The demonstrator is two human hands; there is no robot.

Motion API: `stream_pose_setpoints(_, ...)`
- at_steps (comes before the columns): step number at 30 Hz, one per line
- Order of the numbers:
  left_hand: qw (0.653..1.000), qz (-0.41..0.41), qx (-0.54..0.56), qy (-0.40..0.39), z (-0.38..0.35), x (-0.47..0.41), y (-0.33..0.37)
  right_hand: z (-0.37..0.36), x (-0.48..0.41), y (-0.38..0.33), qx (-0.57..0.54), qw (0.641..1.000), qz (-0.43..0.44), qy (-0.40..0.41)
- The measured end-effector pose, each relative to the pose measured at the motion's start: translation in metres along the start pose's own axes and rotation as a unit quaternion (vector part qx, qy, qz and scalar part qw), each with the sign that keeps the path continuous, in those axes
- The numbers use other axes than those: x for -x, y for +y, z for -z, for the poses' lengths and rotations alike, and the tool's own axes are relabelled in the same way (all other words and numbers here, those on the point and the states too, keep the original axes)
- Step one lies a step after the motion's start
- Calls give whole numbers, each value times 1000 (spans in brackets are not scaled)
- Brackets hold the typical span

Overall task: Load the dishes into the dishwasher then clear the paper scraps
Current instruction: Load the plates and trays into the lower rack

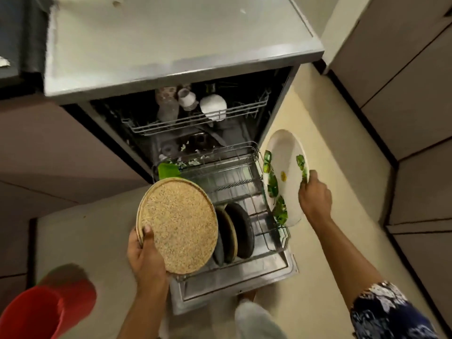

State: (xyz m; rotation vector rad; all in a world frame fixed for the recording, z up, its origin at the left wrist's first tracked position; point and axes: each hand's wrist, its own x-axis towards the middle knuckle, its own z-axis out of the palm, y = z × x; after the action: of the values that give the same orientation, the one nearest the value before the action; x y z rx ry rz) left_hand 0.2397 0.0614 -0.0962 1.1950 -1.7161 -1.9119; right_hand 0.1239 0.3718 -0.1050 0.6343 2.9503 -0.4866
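Note:
The dishwasher point(291, 94) stands open with its lower rack point(247, 177) pulled out over the door. My left hand point(144, 255) grips a stack of round tan speckled plates point(181, 226) by the lower edge, held over the rack's left front. My right hand point(315, 196) holds a white plate with green leaf print point(283, 162) by its rim, tilted on edge just right of the rack. Two dark plates point(239, 233) stand upright in the rack's front. A green item point(167, 171) sits at the rack's back left. Paper scraps point(3, 62) lie on the counter at far left.
The upper rack point(195, 118) holds a white cup point(212, 106) and other vessels. A red bucket point(49, 307) stands on the floor at lower left. Cabinets point(403, 94) line the right side. The dishwasher's grey top point(171, 40) fills the upper view.

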Motion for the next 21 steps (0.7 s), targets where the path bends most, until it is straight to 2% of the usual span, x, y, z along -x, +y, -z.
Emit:
stream_pose_setpoints(6, 999, 4, 0, 53, -59, -15, -40, -65, -82, -3, 18, 998, 35, -49)
stream_pose_setpoints(12, 996, 6, 13, 91, -77, -43, -77, -116, -122, -7, 13, 997, 51, -54)
stream_pose_setpoints(21, 993, -13, 23, 115, -71, -62, -106, -111, -162, -32, 19, 992, 99, -78)
